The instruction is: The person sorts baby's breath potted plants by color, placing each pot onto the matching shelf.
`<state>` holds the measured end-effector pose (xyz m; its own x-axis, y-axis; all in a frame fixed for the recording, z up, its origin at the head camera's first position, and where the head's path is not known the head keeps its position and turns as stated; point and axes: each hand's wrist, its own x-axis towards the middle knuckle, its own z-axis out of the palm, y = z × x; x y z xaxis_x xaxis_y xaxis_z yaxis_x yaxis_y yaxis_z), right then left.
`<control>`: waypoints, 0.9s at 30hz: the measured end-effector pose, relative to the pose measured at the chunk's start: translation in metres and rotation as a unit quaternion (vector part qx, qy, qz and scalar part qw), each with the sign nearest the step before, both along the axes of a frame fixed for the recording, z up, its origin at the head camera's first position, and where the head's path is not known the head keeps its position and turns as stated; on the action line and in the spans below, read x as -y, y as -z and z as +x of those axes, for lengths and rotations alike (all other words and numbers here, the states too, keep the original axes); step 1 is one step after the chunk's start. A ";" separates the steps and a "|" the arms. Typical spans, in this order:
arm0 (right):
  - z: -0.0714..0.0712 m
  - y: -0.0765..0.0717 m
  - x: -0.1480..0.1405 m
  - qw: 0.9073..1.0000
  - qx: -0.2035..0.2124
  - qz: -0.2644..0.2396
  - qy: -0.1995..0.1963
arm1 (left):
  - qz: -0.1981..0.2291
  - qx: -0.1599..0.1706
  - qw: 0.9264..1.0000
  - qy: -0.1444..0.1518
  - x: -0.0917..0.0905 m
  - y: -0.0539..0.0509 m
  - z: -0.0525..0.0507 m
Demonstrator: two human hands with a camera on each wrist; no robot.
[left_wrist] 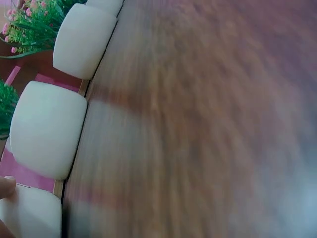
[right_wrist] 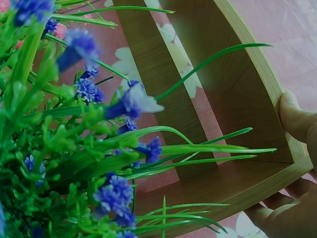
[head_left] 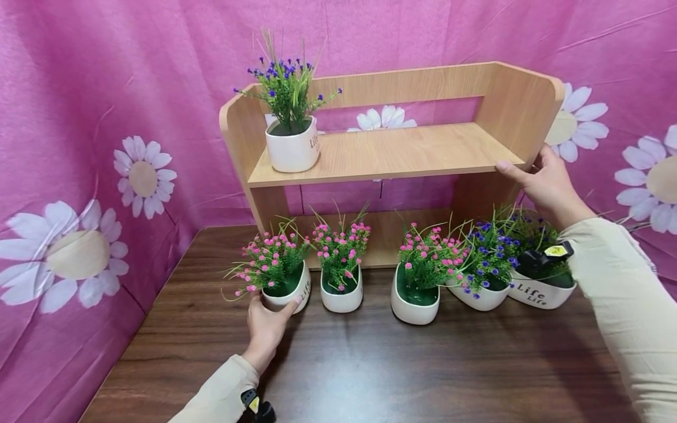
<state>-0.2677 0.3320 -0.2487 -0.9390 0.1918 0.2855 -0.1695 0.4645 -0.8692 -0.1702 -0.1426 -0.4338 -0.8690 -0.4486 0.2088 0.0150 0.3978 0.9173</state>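
Note:
In the head view my left hand (head_left: 266, 326) grips the leftmost white pot (head_left: 303, 295) on the table, thumb on its front side; pink flowers rise from it. The left wrist view shows a fingertip (left_wrist: 7, 187) on a white pot (left_wrist: 34, 213) at the lower left. My right hand (head_left: 552, 185) holds the right side of the wooden shelf (head_left: 381, 150), its thumb at the upper board's front corner. In the right wrist view the right hand (right_wrist: 292, 198) has its fingers round the shelf's edge (right_wrist: 262, 74).
A pot with blue flowers (head_left: 292, 147) stands at the upper board's left end. Along the shelf's front on the table (head_left: 338, 364) are two more pink-flowered pots (head_left: 342, 298) and two blue-flowered pots (head_left: 483, 298) at the right. A pink curtain with daisies (head_left: 143, 176) hangs behind.

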 end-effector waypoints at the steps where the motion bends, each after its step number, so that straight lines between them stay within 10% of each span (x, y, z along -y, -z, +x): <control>1: 0.000 0.000 0.000 1.000 0.001 0.001 0.001 | 0.007 -0.002 1.000 0.005 -0.001 0.000 0.000; 27: -0.001 0.000 0.000 1.000 0.001 -0.005 0.000 | 0.056 -0.015 0.996 0.075 -0.042 -0.007 -0.002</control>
<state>-0.2683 0.3319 -0.2491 -0.9393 0.1947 0.2825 -0.1683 0.4560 -0.8739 -0.1718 -0.1005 -0.4273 -0.9217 -0.3369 0.1924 0.0951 0.2846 0.9539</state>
